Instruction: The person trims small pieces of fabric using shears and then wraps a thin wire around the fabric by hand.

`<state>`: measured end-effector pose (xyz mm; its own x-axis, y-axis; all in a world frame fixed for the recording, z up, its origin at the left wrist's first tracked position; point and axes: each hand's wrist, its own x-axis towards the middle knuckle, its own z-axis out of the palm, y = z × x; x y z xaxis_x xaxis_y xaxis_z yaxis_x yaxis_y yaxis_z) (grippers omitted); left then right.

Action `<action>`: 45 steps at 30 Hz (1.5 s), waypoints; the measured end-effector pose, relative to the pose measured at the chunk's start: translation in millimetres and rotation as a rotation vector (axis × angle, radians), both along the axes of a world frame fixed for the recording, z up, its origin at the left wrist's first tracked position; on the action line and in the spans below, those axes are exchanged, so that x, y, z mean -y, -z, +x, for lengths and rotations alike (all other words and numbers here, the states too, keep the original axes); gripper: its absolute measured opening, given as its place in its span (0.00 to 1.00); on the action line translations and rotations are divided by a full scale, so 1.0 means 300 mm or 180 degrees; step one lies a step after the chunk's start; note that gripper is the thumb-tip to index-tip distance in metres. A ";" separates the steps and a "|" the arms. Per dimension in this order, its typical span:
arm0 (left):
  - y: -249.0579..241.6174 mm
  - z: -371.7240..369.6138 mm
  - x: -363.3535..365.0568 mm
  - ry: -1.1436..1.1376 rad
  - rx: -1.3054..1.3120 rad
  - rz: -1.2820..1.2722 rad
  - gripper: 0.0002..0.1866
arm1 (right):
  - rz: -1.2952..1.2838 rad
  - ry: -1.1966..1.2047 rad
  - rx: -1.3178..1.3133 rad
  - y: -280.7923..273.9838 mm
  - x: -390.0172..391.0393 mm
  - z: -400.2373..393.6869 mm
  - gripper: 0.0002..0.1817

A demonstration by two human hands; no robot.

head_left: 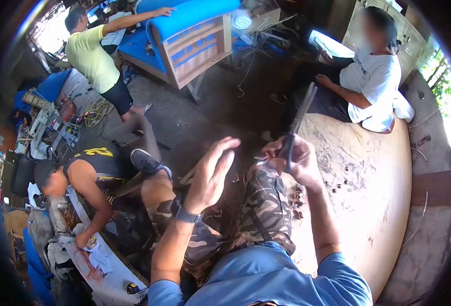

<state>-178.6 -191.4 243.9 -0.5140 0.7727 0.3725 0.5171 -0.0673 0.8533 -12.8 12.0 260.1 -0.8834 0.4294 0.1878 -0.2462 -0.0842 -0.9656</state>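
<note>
My left hand [211, 176], with a dark watch at the wrist, is raised above my camouflage shorts [267, 206]. Its fingers are stretched out and hold nothing. To the right, my right hand [301, 162] is closed around a long dark tool [302, 115], perhaps large scissors, whose narrow end points up and away from me. The finger end of this hand is just above my knee, beside a round tan wooden surface [358, 188]. Small dark bits lie on that surface.
A person in a white shirt [376, 81] sits at the upper right. Another in a dark top [95, 163] bends over a long frame at the left. A person in yellow [92, 58] touches a blue padded sofa [192, 20]. Cables [98, 112] lie on the floor.
</note>
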 end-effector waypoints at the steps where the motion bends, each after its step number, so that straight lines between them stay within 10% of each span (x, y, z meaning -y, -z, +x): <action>1: -0.022 0.007 -0.049 0.0280 0.0589 0.0194 0.18 | -0.0234 -0.0138 -0.0109 -0.006 0.018 -0.024 0.18; 10: 0.035 0.035 -0.160 0.0796 0.2255 -0.0057 0.24 | 0.0228 0.0053 -0.0026 0.039 0.027 -0.035 0.16; 23: 0.101 0.041 -0.127 0.0518 0.1613 0.0356 0.07 | -0.1475 -0.0061 -0.0255 0.183 0.033 -0.118 0.15; 36: 0.092 0.070 -0.136 -0.0490 0.0537 0.0231 0.03 | 0.2245 0.1546 0.0355 0.147 0.139 -0.098 0.18; 45: 0.108 0.077 -0.138 -0.0245 -0.0627 -0.0121 0.05 | 0.2694 0.1573 0.0419 0.175 0.107 -0.085 0.20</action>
